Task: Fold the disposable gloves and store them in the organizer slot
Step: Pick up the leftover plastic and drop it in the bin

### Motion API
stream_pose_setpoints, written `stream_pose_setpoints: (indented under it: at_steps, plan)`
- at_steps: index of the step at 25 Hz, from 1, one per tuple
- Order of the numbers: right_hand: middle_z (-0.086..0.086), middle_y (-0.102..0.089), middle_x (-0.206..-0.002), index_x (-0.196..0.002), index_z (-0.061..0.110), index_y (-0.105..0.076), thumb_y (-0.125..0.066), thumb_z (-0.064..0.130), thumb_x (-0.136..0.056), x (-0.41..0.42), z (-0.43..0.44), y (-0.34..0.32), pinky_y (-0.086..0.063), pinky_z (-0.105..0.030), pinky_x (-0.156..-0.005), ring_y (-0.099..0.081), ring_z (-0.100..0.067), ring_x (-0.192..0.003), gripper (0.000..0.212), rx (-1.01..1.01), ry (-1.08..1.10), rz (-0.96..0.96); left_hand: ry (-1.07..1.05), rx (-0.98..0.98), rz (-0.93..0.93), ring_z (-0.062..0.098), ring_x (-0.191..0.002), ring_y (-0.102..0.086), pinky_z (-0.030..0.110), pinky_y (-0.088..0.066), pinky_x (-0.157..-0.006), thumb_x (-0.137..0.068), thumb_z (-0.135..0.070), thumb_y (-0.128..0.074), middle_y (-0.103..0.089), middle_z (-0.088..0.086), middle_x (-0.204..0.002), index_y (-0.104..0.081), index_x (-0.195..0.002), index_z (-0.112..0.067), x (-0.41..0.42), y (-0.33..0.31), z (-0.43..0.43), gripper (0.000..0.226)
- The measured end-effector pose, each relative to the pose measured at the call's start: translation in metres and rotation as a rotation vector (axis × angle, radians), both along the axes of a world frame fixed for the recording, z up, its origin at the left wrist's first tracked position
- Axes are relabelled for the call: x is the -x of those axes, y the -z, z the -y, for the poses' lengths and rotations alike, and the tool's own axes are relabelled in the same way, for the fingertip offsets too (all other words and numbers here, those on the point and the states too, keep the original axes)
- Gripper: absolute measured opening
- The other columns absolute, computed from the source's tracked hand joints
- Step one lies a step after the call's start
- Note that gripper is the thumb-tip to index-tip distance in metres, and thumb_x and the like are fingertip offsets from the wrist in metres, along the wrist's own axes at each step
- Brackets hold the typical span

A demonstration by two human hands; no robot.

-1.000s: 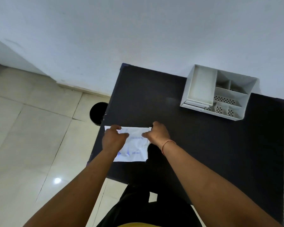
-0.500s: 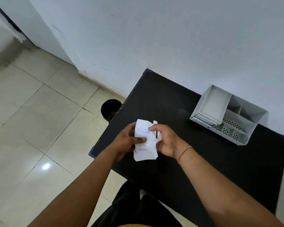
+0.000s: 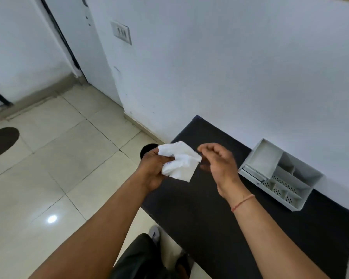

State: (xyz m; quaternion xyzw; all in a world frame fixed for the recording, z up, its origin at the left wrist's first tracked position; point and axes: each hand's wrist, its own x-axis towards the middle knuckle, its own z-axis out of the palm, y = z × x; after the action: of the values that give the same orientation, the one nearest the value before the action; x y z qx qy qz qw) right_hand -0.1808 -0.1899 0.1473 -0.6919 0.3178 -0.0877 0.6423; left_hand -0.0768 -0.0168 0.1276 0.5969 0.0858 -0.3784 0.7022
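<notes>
A crumpled white packet of disposable gloves point(image 3: 181, 162) with faint blue print is lifted off the black table point(image 3: 230, 208), over its left edge. My left hand point(image 3: 152, 170) is shut on the packet's left side. Just right of the packet, my right hand point(image 3: 218, 160) hovers with fingers apart, and it holds nothing. The white organizer point(image 3: 280, 174) stands at the table's right, near the wall, with one large slot on its left and several small perforated compartments on its right.
A white wall runs behind the table, with a switch plate point(image 3: 121, 32) high up and a door to the left. A black round bin point(image 3: 148, 149) stands on the tiled floor beside the table's left corner. My legs show below.
The packet lay flat on the table under both hands, then was lifted by both. Now only my left hand keeps it and my right hand has let go. The view has tilted up.
</notes>
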Motion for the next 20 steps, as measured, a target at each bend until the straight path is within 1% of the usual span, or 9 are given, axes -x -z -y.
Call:
stream_pose_setpoints:
  at_steps: [3, 5, 7, 9, 10, 12, 15, 17, 20]
  plan:
    - [0.008, -0.073, -0.123, -0.124, 0.031, -0.071, -0.075, 0.012, -0.093, -0.016, -0.028, -0.005, -0.066, -0.030, -0.075, -0.072, -0.014, -0.109, 0.037, 0.074, -0.192, -0.073, -0.084, 0.187, -0.116, 0.024, -0.088, -0.073, 0.032, -0.066, -0.067, -0.103, -0.007, -0.061, -0.074, 0.012, -0.102, -0.072, -0.111, -0.008, -0.025, -0.018, -0.029, 0.014]
    - [0.004, -0.074, -0.123, -0.128, 0.028, -0.070, -0.082, 0.012, -0.089, -0.038, -0.052, -0.002, -0.067, -0.034, -0.076, -0.075, -0.019, -0.110, 0.044, -0.108, -0.235, -0.009, -0.073, 0.022, -0.046, 0.030, -0.089, -0.074, 0.037, -0.064, -0.076, -0.103, -0.011, -0.063, -0.078, 0.015, -0.100, -0.075, -0.111, -0.005, -0.040, -0.020, -0.040, 0.015]
    - [-0.003, -0.078, -0.121, -0.125, 0.024, -0.073, -0.084, 0.011, -0.088, -0.072, -0.080, 0.001, -0.067, -0.043, -0.081, -0.078, -0.024, -0.109, 0.041, -0.317, -0.156, 0.067, 0.012, -0.253, 0.124, 0.031, -0.082, -0.073, 0.041, -0.059, -0.078, -0.102, -0.016, -0.069, -0.077, 0.012, -0.087, -0.077, -0.097, -0.013, -0.058, -0.019, -0.051, 0.010]
    - [-0.005, -0.080, -0.119, -0.120, 0.023, -0.076, -0.085, 0.013, -0.088, -0.118, -0.109, 0.010, -0.067, -0.049, -0.085, -0.078, -0.027, -0.110, 0.035, -0.300, -0.064, 0.036, 0.082, -0.387, 0.246, 0.027, -0.078, -0.074, 0.039, -0.064, -0.074, -0.098, -0.021, -0.077, -0.076, 0.006, -0.086, -0.074, -0.091, -0.023, -0.084, -0.015, -0.070, 0.008]
    - [-0.005, -0.081, -0.115, -0.114, 0.025, -0.079, -0.084, 0.013, -0.089, -0.142, -0.122, 0.016, -0.067, -0.051, -0.086, -0.078, -0.029, -0.109, 0.028, -0.244, -0.019, 0.010, 0.104, -0.387, 0.269, 0.026, -0.082, -0.076, 0.040, -0.067, -0.075, -0.097, -0.022, -0.079, -0.078, 0.007, -0.092, -0.075, -0.096, -0.025, -0.103, -0.012, -0.083, 0.005]
    - [-0.003, -0.083, -0.105, -0.098, 0.028, -0.082, -0.081, 0.015, -0.089, -0.185, -0.147, 0.025, -0.066, -0.054, -0.088, -0.078, -0.030, -0.105, 0.016, -0.152, 0.062, -0.021, 0.167, -0.344, 0.284, 0.027, -0.089, -0.078, 0.043, -0.071, -0.075, -0.095, -0.017, -0.079, -0.079, 0.011, -0.105, -0.077, -0.112, -0.019, -0.145, -0.010, -0.113, 0.017]
    - [-0.004, -0.083, -0.093, -0.086, 0.027, -0.083, -0.079, 0.011, -0.085, -0.240, -0.181, 0.029, -0.066, -0.057, -0.086, -0.079, -0.035, -0.097, 0.016, -0.121, 0.179, -0.021, 0.217, -0.233, 0.264, 0.026, -0.083, -0.080, 0.038, -0.069, -0.067, -0.093, -0.006, -0.078, -0.080, 0.015, -0.112, -0.075, -0.125, -0.011, -0.208, -0.012, -0.157, 0.032]
    - [-0.002, -0.083, -0.088, -0.083, 0.028, -0.084, -0.078, 0.008, -0.083, -0.270, -0.200, 0.031, -0.067, -0.056, -0.083, -0.080, -0.033, -0.092, 0.021, -0.109, 0.262, -0.006, 0.224, -0.168, 0.217, 0.029, -0.084, -0.082, 0.042, -0.070, -0.075, -0.091, -0.005, -0.080, -0.080, 0.017, -0.116, -0.074, -0.125, -0.008, -0.245, -0.010, -0.175, 0.035]
    - [0.016, -0.082, -0.087, -0.087, 0.036, -0.084, -0.075, 0.013, -0.087, -0.295, -0.219, 0.030, -0.067, -0.044, -0.084, -0.078, -0.011, -0.087, 0.025, 0.045, 0.294, -0.009, 0.252, -0.093, 0.125, 0.039, -0.102, -0.082, 0.049, -0.067, -0.094, -0.096, -0.007, -0.075, -0.082, 0.023, -0.116, -0.075, -0.124, -0.003, -0.282, -0.001, -0.173, 0.028]
